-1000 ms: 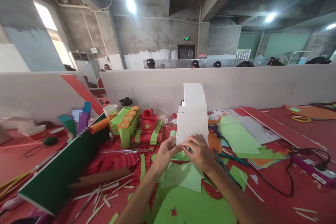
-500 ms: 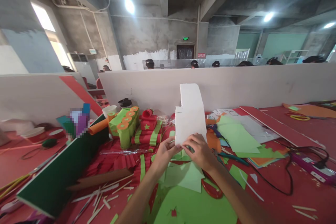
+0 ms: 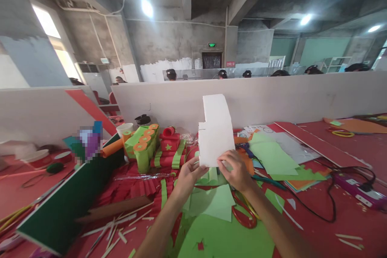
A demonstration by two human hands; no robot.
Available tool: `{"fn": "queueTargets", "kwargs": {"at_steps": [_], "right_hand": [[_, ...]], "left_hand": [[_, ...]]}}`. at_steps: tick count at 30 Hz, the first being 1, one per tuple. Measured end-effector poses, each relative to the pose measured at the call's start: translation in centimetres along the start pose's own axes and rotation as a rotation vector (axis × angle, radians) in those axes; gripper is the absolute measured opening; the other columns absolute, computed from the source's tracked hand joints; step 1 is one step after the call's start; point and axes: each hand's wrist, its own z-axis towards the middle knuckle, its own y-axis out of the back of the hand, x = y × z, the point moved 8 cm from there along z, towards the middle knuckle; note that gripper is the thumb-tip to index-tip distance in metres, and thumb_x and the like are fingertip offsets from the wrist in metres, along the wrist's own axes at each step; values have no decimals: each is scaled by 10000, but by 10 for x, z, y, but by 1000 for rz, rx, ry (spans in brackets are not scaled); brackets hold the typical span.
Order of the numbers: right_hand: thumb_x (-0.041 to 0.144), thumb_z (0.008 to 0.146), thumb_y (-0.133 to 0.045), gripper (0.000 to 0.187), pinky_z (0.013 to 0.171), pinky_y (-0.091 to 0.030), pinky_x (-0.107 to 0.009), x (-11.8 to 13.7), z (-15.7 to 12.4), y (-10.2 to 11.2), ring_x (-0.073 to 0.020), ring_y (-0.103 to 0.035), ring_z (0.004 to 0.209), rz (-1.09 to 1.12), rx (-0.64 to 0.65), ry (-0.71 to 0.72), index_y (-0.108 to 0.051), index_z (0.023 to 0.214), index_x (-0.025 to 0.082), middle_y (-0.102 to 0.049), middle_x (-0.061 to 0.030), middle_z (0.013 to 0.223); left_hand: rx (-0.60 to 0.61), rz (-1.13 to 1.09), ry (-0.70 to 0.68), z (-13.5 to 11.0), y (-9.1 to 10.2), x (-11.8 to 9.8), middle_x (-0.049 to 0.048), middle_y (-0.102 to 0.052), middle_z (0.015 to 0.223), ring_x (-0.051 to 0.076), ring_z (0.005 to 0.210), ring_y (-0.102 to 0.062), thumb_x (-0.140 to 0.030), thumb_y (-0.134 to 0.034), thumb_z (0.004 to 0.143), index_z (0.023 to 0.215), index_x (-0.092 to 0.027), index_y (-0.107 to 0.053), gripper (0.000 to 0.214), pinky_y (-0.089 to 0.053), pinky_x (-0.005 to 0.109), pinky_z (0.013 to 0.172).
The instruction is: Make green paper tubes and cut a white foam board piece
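A white cardboard piece (image 3: 216, 133) stands upright over the table, its top narrower and rounded, with a step cut in its left side. My left hand (image 3: 190, 175) pinches its lower left corner. At the lower right edge, the thumb and fingers of my right hand (image 3: 234, 168) are closed on the same piece. Below my hands lie light green paper sheets (image 3: 211, 201) over a larger bright green sheet (image 3: 223, 238). Red-handled scissors (image 3: 244, 217) lie partly under my right forearm, their blades hidden.
Green and orange paper rolls (image 3: 142, 149) and red rolls with a star (image 3: 169, 145) stand to the left, beside a dark green board (image 3: 69, 197). Wooden sticks (image 3: 111, 229) lie scattered. Right are green sheets (image 3: 272, 153), a purple power strip (image 3: 359, 191) and cables. A white partition (image 3: 272, 96) stands behind.
My right hand has slid right along the bottom of the cardboard, away from my left hand. The cardboard has shifted slightly left in view and stays held.
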Motion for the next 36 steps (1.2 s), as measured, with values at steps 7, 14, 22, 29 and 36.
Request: {"fn": "queueTargets", "kwargs": {"at_steps": [7, 14, 22, 29, 36], "right_hand": [[338, 927, -505, 194, 729, -491, -347, -66, -5, 52, -229, -617, 789, -67, -219, -251, -640, 880, 207, -682, -74, 839], [386, 880, -519, 245, 630, -479, -302, -130, -17, 70, -211, -636, 672, -165, -117, -464, -659, 816, 196, -717, -62, 761], [260, 817, -561, 115, 636, -427, -281, -162, -38, 70, -211, -653, 713, -316, 108, -601, -670, 805, 223, -730, -47, 789], [235, 855, -541, 134, 635, -423, -252, -145, -36, 22, -188, -658, 720, -290, 351, -552, -670, 883, 212, -725, -36, 793], [256, 905, -535, 161, 678, -443, -255, -113, -33, -19, -192, -671, 810, -250, 539, -483, -679, 957, 205, -735, -52, 901]], "left_hand": [[-27, -32, 1, 1, 5, 0, 106, -741, 1086, 234, 995, -692, -240, -814, 709, 1072, -133, -686, 400, -509, 374, 991], [-82, -40, -22, 2, 12, -1, 106, -735, 1102, 237, 1048, -673, -254, -827, 692, 1067, -130, -668, 426, -486, 373, 1031], [-150, -7, -78, 3, 20, -11, 113, -724, 1123, 245, 1073, -662, -279, -832, 681, 1057, -130, -668, 437, -476, 385, 1042], [-198, -78, -161, 6, 34, -15, 83, -751, 1023, 249, 1089, -662, -264, -824, 695, 1087, -146, -657, 442, -451, 421, 1068], [-198, -52, -185, 8, 41, -14, 86, -747, 1069, 252, 1116, -654, -276, -807, 724, 1115, -164, -659, 432, -453, 423, 1063]]}}
